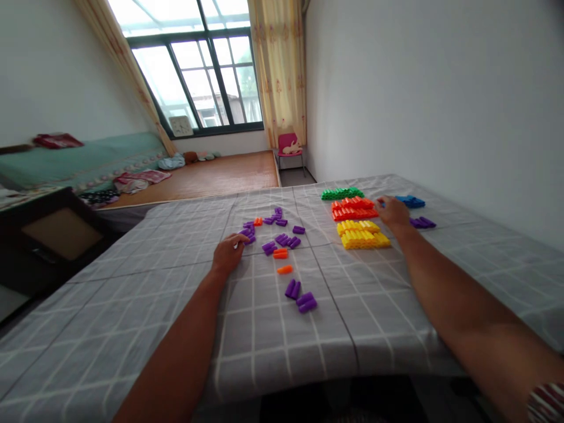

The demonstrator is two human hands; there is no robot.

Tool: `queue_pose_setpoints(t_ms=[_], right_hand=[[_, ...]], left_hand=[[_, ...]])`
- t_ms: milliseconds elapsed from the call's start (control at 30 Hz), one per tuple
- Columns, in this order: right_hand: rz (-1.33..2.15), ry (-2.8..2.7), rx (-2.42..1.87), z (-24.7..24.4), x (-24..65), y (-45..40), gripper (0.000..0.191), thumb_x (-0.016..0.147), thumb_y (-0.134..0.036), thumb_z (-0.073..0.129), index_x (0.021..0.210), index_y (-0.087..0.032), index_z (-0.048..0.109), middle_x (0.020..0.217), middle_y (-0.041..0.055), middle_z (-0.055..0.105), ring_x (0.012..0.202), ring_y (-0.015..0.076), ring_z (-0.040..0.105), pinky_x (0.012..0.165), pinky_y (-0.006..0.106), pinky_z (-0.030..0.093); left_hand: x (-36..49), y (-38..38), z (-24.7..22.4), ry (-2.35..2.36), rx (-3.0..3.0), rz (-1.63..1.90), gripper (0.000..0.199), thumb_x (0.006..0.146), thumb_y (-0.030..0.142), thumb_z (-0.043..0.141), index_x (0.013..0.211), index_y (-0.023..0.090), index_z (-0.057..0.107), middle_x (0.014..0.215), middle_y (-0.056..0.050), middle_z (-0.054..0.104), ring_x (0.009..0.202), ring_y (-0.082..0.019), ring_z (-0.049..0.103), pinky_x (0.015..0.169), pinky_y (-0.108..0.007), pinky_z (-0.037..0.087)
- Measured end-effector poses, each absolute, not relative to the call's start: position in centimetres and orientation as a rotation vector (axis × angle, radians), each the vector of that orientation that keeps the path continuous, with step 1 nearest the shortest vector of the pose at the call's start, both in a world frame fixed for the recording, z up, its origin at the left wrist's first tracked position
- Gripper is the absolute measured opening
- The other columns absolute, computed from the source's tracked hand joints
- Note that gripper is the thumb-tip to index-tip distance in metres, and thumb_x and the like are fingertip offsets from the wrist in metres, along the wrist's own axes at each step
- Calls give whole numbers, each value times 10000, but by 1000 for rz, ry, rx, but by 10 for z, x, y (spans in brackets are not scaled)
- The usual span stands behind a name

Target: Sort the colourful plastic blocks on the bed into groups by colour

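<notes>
My left hand rests low over the grey checked cloth, its thumb and finger closed at the near end of a small cluster of purple plastic tubes. More purple tubes lie scattered to its right, with a few orange tubes among them. My right hand is at the right end of a stack of red-orange tubes, fingers curled together; what they hold is too small to make out. Blue tubes lie just beyond that hand, and purple tubes to its right.
Stacked yellow tubes stand in front of the red-orange stack, green tubes behind it. The checked cloth covers the table. A wall runs along the right side. Beyond are a bed platform and a pink chair.
</notes>
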State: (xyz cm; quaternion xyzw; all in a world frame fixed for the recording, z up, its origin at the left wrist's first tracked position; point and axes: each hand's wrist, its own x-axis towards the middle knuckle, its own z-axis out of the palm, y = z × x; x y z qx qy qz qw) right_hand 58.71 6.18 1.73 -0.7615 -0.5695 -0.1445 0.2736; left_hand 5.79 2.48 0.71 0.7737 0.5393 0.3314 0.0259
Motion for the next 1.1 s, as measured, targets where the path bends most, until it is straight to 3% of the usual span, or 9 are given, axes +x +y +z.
queue_pose_setpoints(t_ms=[100,233,333,633,733,833,1000,1100], right_hand=[[-374,-1648,-1713,43,539,53,291,889,-307,455,974,-146,681,974,124,700,832,218,633,746,303,449],[17,-2143,-1271,66,440,39,245,887,-344,512,957,-184,684,898,46,717,713,151,635,684,252,464],[141,-2446,-1101,67,370,47,196,857,-282,575,986,-195,694,933,36,723,728,141,646,708,244,465],[-1,-2635,-1398,41,243,133,428,868,-317,582,1277,-191,588,1232,97,649,1111,233,591,937,322,443],[-38,-2685,-1445,32,227,139,382,855,-374,596,1201,-218,640,1157,96,682,1107,260,575,934,352,444],[-9,-2671,-1397,35,233,135,307,825,-301,627,1119,-228,676,1028,78,712,1028,242,591,903,332,452],[269,-2755,-1025,57,281,109,541,715,-130,662,1240,-242,596,1119,38,659,914,166,604,850,284,463],[478,-2920,-741,64,310,83,527,690,-97,647,1200,-226,616,1127,44,636,902,155,602,816,275,471]], left_hand=[[57,26,4,1658,2389,1043,295,789,143,456,894,227,718,996,-24,710,964,-192,649,915,-335,496],[57,29,-1,1658,2379,1038,284,798,125,483,909,239,718,1001,-15,709,979,-180,641,929,-321,489],[60,29,-2,1663,2367,1043,278,802,110,498,909,245,716,1001,-11,705,973,-174,640,919,-309,488],[63,20,6,1654,2329,1024,278,802,82,515,892,240,726,985,-22,699,930,-174,635,908,-306,478],[64,18,6,1659,2326,1013,282,800,85,514,900,240,726,997,-22,698,939,-174,632,907,-302,477],[65,17,6,1658,2328,1000,283,796,89,513,904,244,724,1016,-20,697,961,-176,627,906,-300,476],[68,18,8,1646,2337,992,282,809,98,495,900,241,719,1012,-17,700,961,-168,627,907,-293,473],[69,19,8,1660,2344,986,269,816,112,494,890,239,720,1002,-17,703,967,-172,626,909,-295,473]])
